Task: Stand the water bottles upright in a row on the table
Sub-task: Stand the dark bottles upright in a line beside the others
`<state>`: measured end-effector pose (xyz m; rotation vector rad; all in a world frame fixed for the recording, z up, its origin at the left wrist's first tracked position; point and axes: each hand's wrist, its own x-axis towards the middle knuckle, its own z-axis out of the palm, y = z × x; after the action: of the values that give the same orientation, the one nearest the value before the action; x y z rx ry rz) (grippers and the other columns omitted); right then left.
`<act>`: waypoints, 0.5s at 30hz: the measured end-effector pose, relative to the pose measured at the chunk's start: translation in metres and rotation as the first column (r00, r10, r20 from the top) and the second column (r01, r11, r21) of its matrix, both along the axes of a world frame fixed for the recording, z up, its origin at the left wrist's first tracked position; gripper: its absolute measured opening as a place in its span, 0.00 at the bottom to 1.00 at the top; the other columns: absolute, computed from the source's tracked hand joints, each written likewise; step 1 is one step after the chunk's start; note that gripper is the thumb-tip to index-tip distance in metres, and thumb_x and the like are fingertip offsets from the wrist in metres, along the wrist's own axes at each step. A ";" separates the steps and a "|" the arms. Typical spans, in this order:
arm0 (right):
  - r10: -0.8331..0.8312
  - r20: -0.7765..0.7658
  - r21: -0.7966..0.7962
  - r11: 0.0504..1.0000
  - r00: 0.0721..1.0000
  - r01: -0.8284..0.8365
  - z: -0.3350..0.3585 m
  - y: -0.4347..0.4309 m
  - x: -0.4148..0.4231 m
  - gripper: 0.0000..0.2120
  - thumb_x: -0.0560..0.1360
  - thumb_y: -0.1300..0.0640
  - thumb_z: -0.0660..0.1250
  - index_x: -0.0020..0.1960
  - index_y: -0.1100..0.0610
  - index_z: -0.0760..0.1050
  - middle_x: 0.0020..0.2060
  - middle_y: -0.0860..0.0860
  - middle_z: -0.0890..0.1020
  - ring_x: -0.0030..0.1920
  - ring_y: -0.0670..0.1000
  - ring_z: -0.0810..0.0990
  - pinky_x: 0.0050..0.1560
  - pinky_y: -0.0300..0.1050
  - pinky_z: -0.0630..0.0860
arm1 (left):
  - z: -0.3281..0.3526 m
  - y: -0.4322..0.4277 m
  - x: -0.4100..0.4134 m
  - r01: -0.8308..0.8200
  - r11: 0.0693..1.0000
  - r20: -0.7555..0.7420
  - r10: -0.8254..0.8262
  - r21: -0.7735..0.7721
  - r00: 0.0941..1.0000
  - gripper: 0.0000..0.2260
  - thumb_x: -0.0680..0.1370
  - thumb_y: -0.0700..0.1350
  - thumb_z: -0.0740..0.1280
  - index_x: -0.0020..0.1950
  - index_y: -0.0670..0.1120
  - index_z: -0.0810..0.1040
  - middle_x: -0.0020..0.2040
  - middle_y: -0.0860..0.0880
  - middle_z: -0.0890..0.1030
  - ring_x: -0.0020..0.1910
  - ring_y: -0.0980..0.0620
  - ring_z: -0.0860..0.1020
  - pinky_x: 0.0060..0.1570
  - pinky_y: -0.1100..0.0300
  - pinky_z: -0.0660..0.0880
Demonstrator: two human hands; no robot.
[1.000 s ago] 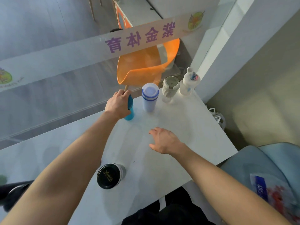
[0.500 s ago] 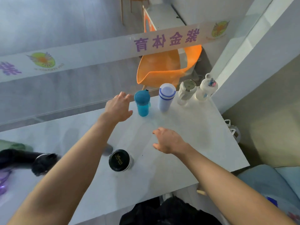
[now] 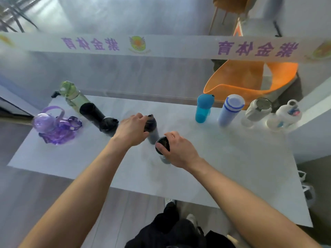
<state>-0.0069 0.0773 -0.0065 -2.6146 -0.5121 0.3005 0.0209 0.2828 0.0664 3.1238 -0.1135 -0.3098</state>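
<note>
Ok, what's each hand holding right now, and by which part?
Left hand grips the dark grey bottle around its black cap end. Right hand grips the black-lidded silver tumbler by its lid rim and upper body. Both bottles stand mid-table.

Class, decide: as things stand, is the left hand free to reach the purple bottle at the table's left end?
Probably not at once: the left hand is closed on a dark bottle. The table between it and the purple bottle looks bare, so nothing else blocks it.
</note>
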 end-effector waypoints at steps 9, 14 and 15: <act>-0.037 -0.017 -0.106 0.994 0.999 0.035 -0.028 0.025 -0.004 0.40 0.71 0.45 0.77 0.78 0.50 0.64 0.61 0.55 0.72 0.59 0.61 0.78 0.56 0.55 0.82 | -0.027 0.027 0.000 0.036 0.999 0.010 -0.036 -0.023 0.999 0.38 0.76 0.56 0.76 0.83 0.52 0.65 0.73 0.48 0.75 0.68 0.42 0.78 0.57 0.43 0.80; -0.226 -0.035 -0.083 0.971 0.974 0.222 -0.022 0.020 0.005 0.43 0.69 0.42 0.77 0.79 0.50 0.63 0.61 0.54 0.75 0.59 0.60 0.80 0.59 0.55 0.82 | -0.054 0.025 0.033 0.138 0.978 -0.037 -0.145 -0.155 0.989 0.45 0.72 0.53 0.79 0.85 0.54 0.61 0.76 0.49 0.71 0.70 0.42 0.75 0.59 0.44 0.80; -0.267 -0.039 -0.089 0.961 0.963 0.262 -0.021 0.019 0.008 0.46 0.69 0.42 0.77 0.80 0.52 0.61 0.64 0.55 0.75 0.60 0.60 0.80 0.61 0.55 0.81 | -0.061 0.025 0.039 0.167 0.972 -0.056 -0.178 -0.163 0.982 0.44 0.72 0.52 0.79 0.84 0.54 0.62 0.75 0.48 0.71 0.69 0.41 0.76 0.58 0.44 0.80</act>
<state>0.0016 0.0962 -0.0274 -2.7074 -0.1306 0.3048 0.0595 0.3076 0.0050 2.9473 -0.3910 -0.3901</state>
